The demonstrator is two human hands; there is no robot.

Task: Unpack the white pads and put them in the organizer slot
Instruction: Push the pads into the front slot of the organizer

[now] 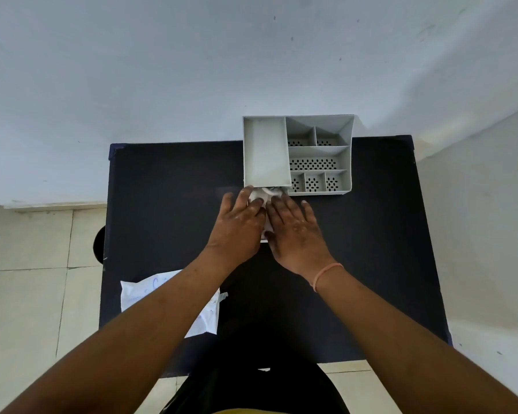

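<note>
A grey plastic organizer (349, 162) stands at the far edge of the dark table (168, 204), with a tall empty slot (265, 150) on its left side and several small perforated compartments on its right. Just in front of that slot, my left hand (237, 225) and my right hand (293, 231) lie side by side, palms down, pressed over a bundle of white pads (259, 198). Only small white bits of the pads show between and beyond my fingers. The rest of the bundle is hidden under my hands.
A flat white plastic wrapper (135, 294) with faint print lies on the near left of the table, partly under my left forearm. A pale wall rises behind the organizer. Tiled floor shows to the left, with a dark round object (98, 245) by the table's left edge.
</note>
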